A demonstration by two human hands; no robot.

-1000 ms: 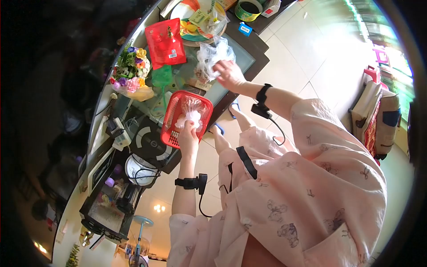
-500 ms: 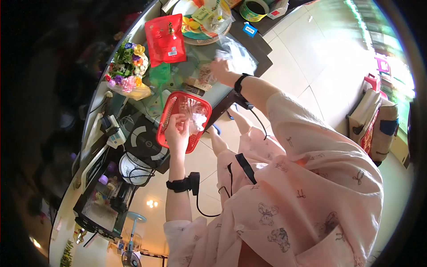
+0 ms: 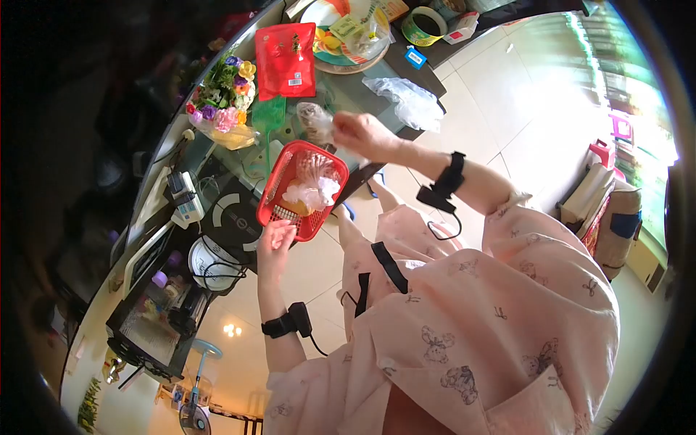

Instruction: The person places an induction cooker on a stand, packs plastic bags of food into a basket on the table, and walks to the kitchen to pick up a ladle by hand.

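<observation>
A red plastic basket (image 3: 275, 190) sits near the edge of the glass-topped table (image 3: 377, 71), with a clear plastic bag (image 3: 313, 190) of something inside it. My left hand (image 3: 276, 238) is at the basket's near rim, fingers apart, holding nothing. Above the table, to the right of the basket's top, my right hand (image 3: 362, 136) is closed on a small clear bag (image 3: 315, 122) with brownish contents. A crumpled clear bag (image 3: 412, 101) lies by the table's right edge, beyond my right hand.
A red pouch (image 3: 286, 61), a flower bouquet (image 3: 225, 101) and a green fly swatter (image 3: 269, 114) lie to the left. At the back are a colourful plate (image 3: 341, 54), a green-rimmed tin (image 3: 423, 27) and a small blue packet (image 3: 415, 57). A white bucket (image 3: 214, 262) stands left.
My right hand has left the crumpled bag at the table edge and now holds a small bag nearer the basket. My left hand has moved from the bag inside the basket to its near rim.
</observation>
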